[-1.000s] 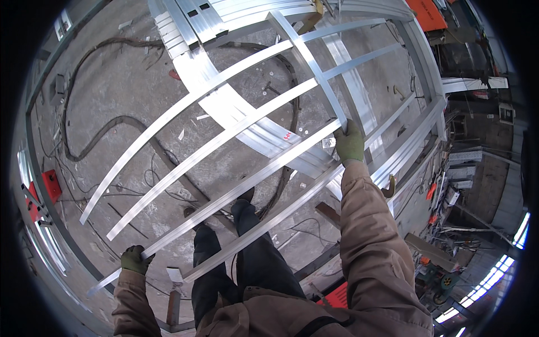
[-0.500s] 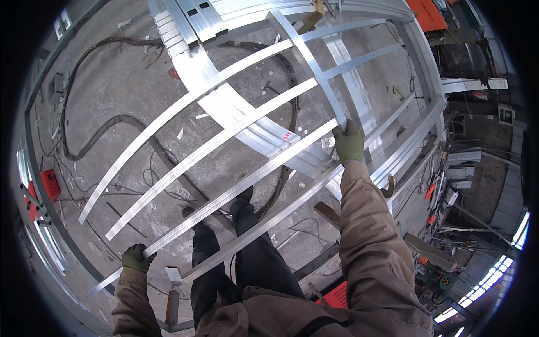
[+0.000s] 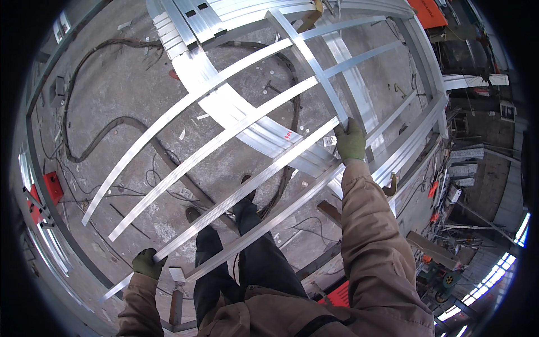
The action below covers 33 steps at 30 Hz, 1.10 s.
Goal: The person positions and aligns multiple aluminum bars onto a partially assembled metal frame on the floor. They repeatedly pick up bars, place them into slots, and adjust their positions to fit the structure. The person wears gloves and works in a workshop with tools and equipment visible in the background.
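My left hand point(image 3: 148, 264), in a green glove, is closed around a long silver metal channel point(image 3: 247, 188) close to its lower left end. That channel slants up to a metal crossbar point(image 3: 309, 59). At their meeting point my gloved right hand point(image 3: 351, 140) is closed around the crossbar's near end, its thumb on top; the other fingers are largely hidden beneath. Two more channels, a middle one point(image 3: 213, 146) and a far one point(image 3: 168, 118), run alongside beyond the held one. Nearer my body lies another long channel point(image 3: 264, 230), crossing above my legs.
Wide metal sheeting point(image 3: 230, 112) passes under the channels. A thick dark cable point(image 3: 70, 106) loops over the concrete floor, with a hammer point(image 3: 273, 87) by it. A red box point(image 3: 53, 188) stands at left. Steel frame rails point(image 3: 73, 250) edge the area, and machinery point(image 3: 446, 281) is at right.
My left hand and the lower end of the held channel have shifted slightly right and toward me. My right hand keeps its place on the crossbar.
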Tool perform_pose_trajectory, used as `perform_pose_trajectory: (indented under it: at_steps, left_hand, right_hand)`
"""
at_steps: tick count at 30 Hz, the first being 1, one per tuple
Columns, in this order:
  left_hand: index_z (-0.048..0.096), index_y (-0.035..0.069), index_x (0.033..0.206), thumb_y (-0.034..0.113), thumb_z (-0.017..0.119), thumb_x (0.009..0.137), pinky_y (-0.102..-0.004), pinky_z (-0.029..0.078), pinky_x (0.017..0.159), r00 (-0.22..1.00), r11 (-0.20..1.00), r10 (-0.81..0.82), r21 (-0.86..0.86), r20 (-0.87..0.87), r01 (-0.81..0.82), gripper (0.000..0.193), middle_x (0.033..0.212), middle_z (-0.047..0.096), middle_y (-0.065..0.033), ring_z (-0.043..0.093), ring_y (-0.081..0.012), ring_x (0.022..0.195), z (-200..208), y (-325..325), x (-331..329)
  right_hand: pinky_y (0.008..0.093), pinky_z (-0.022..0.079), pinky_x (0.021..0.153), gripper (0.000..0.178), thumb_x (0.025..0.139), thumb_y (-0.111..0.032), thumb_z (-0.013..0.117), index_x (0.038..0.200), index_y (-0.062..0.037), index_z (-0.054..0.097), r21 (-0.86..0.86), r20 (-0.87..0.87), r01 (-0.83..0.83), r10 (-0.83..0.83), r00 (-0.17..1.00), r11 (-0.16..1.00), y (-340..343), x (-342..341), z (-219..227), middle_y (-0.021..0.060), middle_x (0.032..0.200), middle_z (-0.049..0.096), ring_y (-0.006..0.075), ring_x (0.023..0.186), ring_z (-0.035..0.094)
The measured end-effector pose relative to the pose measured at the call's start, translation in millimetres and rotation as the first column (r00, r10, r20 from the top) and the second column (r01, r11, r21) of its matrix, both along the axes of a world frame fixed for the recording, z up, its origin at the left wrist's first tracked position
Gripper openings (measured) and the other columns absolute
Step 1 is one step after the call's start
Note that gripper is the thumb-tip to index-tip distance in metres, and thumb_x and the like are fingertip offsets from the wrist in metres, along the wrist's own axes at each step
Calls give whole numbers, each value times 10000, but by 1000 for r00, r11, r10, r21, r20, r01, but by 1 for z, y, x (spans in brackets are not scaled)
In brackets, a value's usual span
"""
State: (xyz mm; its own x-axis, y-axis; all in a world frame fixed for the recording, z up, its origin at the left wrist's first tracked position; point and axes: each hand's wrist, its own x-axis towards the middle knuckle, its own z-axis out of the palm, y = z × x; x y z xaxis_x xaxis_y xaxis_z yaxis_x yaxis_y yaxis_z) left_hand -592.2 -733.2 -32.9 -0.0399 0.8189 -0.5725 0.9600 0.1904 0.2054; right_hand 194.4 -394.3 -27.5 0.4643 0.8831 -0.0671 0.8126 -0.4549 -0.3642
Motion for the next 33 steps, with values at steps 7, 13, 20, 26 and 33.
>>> perform_pose_trajectory:
  at_steps: [7, 13, 20, 26, 33]
  left_hand:
    - [795, 123, 989, 406, 1081, 767, -569, 661, 823, 996, 985, -85, 150, 21, 81, 460, 955, 830, -139, 816, -429, 923, 10, 19, 19]
    - [814, 135, 1029, 437, 1063, 794, -559, 662, 822, 996, 997, -63, 40, 57, 61, 456, 944, 833, -126, 819, -423, 918, 4, 27, 35]
    - [807, 99, 1084, 522, 999, 912, -553, 645, 778, 971, 977, -155, 177, 184, 123, 496, 867, 804, -128, 819, -396, 861, 15, 119, 145]
    - [790, 60, 1288, 443, 920, 1016, -542, 635, 789, 907, 949, -200, 305, 370, 85, 487, 917, 787, -134, 797, -386, 866, 22, 208, 320]
    - [758, 2, 1460, 328, 1025, 864, -525, 668, 836, 879, 906, -228, 421, 419, 35, 730, 1075, 812, -192, 800, -402, 899, 31, 178, 293]
  right_hand:
    - [580, 648, 978, 457, 1067, -386, 854, 1426, -108, 807, -10, 21, 12, -11, 1000, 1000, -1, 2, -2, 242, 1202, 876, 474, 1152, 842]
    - [573, 648, 971, 461, 1061, -390, 864, 1418, -103, 811, -19, 5, 35, -35, 999, 999, 2, 0, 0, 233, 1201, 879, 469, 1136, 844]
    - [576, 642, 970, 439, 1053, -376, 875, 1376, -84, 814, 24, -49, 5, -4, 999, 1000, -3, 11, -7, 243, 1190, 873, 473, 1133, 838]
    - [598, 638, 985, 390, 1060, -343, 851, 1352, -88, 813, 37, -10, 5, -5, 1000, 999, -4, -8, -2, 253, 1234, 853, 493, 1139, 823]
    - [640, 633, 991, 367, 1053, -323, 847, 1344, -108, 786, 53, 24, 7, -9, 1000, 999, -10, -3, -3, 266, 1218, 842, 524, 1135, 808]
